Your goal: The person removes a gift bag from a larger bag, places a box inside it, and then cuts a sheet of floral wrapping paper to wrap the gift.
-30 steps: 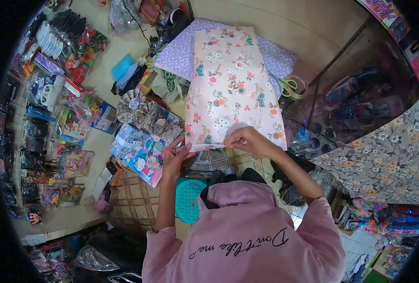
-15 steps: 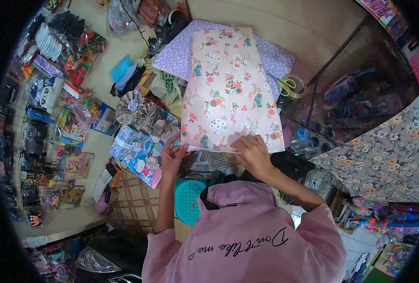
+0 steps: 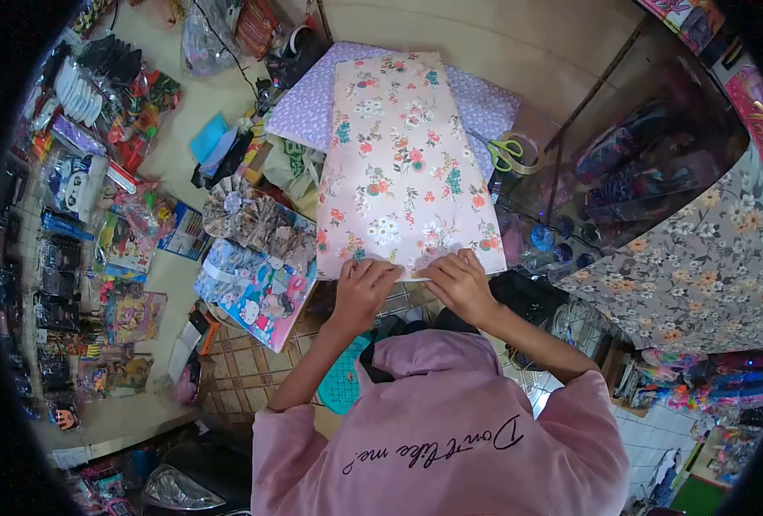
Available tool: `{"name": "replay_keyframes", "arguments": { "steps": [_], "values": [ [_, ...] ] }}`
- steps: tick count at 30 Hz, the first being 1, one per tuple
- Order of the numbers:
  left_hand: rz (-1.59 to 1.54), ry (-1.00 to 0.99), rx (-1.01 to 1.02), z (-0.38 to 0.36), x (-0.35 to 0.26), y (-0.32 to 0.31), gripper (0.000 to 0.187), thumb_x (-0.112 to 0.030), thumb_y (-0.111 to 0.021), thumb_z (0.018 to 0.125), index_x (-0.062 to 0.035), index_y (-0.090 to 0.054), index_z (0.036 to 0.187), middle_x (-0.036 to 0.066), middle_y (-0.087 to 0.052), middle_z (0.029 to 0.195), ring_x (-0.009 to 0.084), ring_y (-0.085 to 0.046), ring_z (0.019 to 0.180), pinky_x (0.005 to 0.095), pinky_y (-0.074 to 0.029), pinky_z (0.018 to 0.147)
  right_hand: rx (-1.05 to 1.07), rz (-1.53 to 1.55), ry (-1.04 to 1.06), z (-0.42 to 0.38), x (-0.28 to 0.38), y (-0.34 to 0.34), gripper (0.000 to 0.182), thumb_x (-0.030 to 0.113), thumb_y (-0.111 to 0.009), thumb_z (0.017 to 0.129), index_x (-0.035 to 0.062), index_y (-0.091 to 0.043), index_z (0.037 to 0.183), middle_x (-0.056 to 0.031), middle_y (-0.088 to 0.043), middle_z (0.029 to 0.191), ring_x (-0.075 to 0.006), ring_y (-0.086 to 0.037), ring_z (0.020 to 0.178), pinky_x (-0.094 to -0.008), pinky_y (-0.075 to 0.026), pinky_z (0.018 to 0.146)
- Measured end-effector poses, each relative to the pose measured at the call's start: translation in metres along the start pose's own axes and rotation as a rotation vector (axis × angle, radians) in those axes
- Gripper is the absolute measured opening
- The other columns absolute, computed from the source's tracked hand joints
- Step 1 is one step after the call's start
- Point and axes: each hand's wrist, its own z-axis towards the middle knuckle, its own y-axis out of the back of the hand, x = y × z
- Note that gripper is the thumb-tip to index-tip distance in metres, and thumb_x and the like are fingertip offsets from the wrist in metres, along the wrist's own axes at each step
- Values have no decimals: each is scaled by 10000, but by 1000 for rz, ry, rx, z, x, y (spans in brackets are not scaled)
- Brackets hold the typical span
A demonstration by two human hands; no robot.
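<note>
A sheet of pink floral wrapping paper (image 3: 407,163) lies lengthwise in front of me, its near edge turned up in a narrow fold. My left hand (image 3: 367,288) is closed on that edge, fingers bent over the paper. Close beside it, my right hand (image 3: 459,282) pinches the same edge, its fingertips on the printed side. The thumbs are mostly hidden. Under the pink sheet, a purple patterned sheet (image 3: 304,107) sticks out on both sides. Green-handled scissors (image 3: 506,155) rest at its right edge, by a roll of tape (image 3: 529,153).
Left of the paper are a Hello Kitty package (image 3: 265,305) and a ruffled grey floral bundle (image 3: 248,215). Packaged goods line the far left. A grey floral sheet (image 3: 691,267) hangs at right, beside a glass case (image 3: 631,163). A teal stool (image 3: 340,383) stands below.
My left hand has moved right along the near edge, from the paper's left corner to beside my right hand. The whole view has shifted slightly.
</note>
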Motion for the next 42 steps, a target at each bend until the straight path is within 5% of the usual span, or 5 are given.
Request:
{"name": "replay_keyframes", "arguments": {
  "steps": [18, 21, 30, 33, 42],
  "values": [
    [38, -139, 64, 14, 11, 2, 231, -131, -597, 737, -120, -623, 966, -6, -562, 909, 156, -519, 910, 365, -336, 825, 211, -128, 44, -21, -44, 48, 322, 95, -672, 679, 87, -608, 994, -53, -545, 962, -233, -518, 976, -385, -377, 851],
    [66, -97, 57, 15, 3, 1, 239, -130, -610, 732, -116, -620, 971, -9, -563, 922, 154, -518, 900, 361, -335, 811, 198, -62, 94, -18, -46, 59, 219, 108, -578, 737, 48, -590, 948, -85, -542, 922, -258, -531, 954, -382, -412, 846],
    [61, -124, -59, 6, 7, -15, 196, -138, -640, 727, -121, -637, 922, -26, -573, 853, 142, -524, 838, 368, -325, 794, 192, 95, -8, -26, -58, 77, 197, 75, -658, 751, 28, -624, 940, -97, -569, 901, -279, -570, 858, -364, -464, 739],
    [31, -104, -80, 7, 8, -17, 182, -146, -657, 722, -127, -639, 902, -26, -564, 834, 146, -521, 826, 361, -316, 784, 264, 174, -81, -30, -66, 84, 196, 100, -623, 771, 26, -614, 952, -97, -573, 938, -285, -552, 916, -371, -449, 823],
    [-186, 34, 70, 29, 13, 2, 82, -198, -669, 749, -131, -626, 763, -16, -553, 765, 178, -506, 788, 357, -281, 774, 197, 232, -217, -15, -72, 84, 169, 86, -632, 800, 75, -631, 968, -54, -635, 908, -206, -588, 870, -294, -409, 717]
  ]
}}
